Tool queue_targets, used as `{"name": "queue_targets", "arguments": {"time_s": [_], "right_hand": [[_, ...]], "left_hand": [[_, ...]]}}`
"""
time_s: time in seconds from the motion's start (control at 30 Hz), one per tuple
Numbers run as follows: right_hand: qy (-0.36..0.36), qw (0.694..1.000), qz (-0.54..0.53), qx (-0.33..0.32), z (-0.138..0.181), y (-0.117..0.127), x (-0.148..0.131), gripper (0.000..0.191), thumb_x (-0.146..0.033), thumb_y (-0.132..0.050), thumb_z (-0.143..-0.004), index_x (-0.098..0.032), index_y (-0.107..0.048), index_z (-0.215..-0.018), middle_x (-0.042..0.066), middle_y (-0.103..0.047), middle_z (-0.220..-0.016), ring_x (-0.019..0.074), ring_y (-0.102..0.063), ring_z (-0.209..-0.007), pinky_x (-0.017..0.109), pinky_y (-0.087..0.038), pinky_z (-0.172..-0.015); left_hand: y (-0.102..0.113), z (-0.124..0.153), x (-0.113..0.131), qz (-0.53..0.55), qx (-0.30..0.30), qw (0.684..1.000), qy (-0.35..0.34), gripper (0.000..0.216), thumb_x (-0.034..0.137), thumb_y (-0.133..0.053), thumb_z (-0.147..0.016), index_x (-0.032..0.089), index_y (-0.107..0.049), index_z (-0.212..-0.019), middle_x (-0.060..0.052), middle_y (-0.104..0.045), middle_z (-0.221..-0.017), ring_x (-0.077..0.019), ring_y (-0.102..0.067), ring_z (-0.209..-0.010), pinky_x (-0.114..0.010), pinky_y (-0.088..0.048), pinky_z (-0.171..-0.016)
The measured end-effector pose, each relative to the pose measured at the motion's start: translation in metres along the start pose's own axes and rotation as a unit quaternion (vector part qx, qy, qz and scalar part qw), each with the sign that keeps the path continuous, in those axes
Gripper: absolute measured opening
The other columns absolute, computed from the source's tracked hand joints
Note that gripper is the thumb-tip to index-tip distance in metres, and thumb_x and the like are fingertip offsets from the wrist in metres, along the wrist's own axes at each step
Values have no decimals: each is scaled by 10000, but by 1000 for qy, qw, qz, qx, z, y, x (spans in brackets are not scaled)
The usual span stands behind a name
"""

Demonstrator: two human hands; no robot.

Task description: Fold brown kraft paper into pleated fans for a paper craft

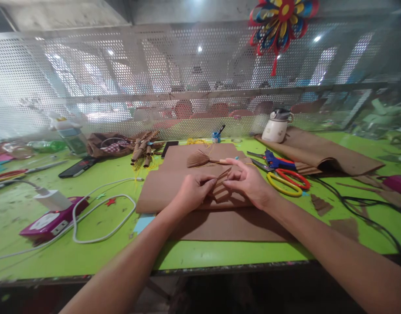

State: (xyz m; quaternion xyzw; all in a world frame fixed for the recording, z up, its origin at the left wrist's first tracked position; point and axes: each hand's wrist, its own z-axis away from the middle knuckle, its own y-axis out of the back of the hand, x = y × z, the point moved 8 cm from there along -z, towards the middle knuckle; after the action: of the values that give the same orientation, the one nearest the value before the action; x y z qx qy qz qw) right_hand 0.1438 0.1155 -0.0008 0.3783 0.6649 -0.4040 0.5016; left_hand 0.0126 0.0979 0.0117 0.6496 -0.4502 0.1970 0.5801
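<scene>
My left hand (194, 192) is closed, thumb and fingertips pinching the edge of a pleated strip of brown paper (221, 185). From the other side, my right hand (248, 181) grips the same piece between thumb and bent fingers, with its index finger stretched out beyond. Just past the hands lies a fan-shaped pleated brown paper leaf (198, 159) on a thin stem that runs to my right index finger; whether they touch, I cannot tell. Beneath everything are stacked sheets of brown kraft paper (168, 192). Part of the strip is hidden by my fingers.
Scissors with red and yellow handles (287, 184) and a blue-handled tool (277, 160) lie to the right, near a white flask (275, 126). A purple power strip (53, 220), white cable (105, 239) and phone (78, 167) are left. Rolled brown paper pieces (143, 150) lie behind.
</scene>
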Motion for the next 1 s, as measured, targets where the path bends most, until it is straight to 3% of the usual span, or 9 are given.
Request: {"name": "queue_targets", "arguments": {"time_s": [0.17,0.33,0.5,0.63,0.77,0.87,1.0], "right_hand": [[31,999,15,36,-2,6,-2,710,-176,-730,-610,-166,-432,-1254,-50,-599,-637,97,-535,-573,231,-432,-568],[47,995,53,65,-2,9,-3,639,-205,-714,-608,-164,-481,-1201,-45,-600,-638,104,-518,-555,232,-415,-536],[70,990,105,61,-2,7,-8,602,-218,-690,-637,-138,-498,-1201,-30,-603,-633,116,-531,-583,239,-427,-556],[90,980,170,57,-2,6,-13,558,-228,-668,-676,-140,-520,-1206,-16,-595,-639,131,-552,-602,261,-463,-577],[109,964,234,59,-2,6,-18,528,-215,-685,-662,-173,-564,-1175,56,-636,-887,157,-607,-723,299,-518,-660],[108,954,278,42,-1,3,-20,376,-202,-678,-675,-159,-630,-1045,94,-652,-979,174,-631,-754,314,-528,-683],[146,927,342,38,0,0,-27,79,-247,-672,-709,-171,-667,-728,54,-667,-716,174,-608,-657,300,-500,-622]], "left_hand": [[-3,2,7,-25,-7,999,-25,303,286,-444,-865,144,-700,-941,-24,-672,-622,-122,-588,-543,-192,-407,-509],[-7,4,12,-90,-21,995,-45,338,310,-417,-876,138,-692,-781,-29,-673,-626,-124,-584,-549,-189,-392,-497],[-11,5,8,-34,-37,998,-26,315,326,-430,-878,167,-680,-988,-24,-695,-659,-133,-618,-570,-190,-423,-519],[-9,2,7,-57,-25,997,-37,314,302,-426,-880,162,-697,-958,-20,-668,-622,-116,-574,-543,-187,-399,-510],[-7,1,6,-78,-22,996,-42,311,290,-424,-879,153,-696,-940,-20,-649,-626,-108,-542,-536,-187,-377,-504],[-7,2,9,-96,-17,994,-55,292,282,-433,-872,149,-691,-903,-20,-641,-643,-103,-524,-540,-189,-370,-515],[-9,4,10,-95,-26,993,-60,283,278,-433,-869,158,-685,-916,-10,-623,-634,-97,-503,-535,-186,-362,-514]]}}
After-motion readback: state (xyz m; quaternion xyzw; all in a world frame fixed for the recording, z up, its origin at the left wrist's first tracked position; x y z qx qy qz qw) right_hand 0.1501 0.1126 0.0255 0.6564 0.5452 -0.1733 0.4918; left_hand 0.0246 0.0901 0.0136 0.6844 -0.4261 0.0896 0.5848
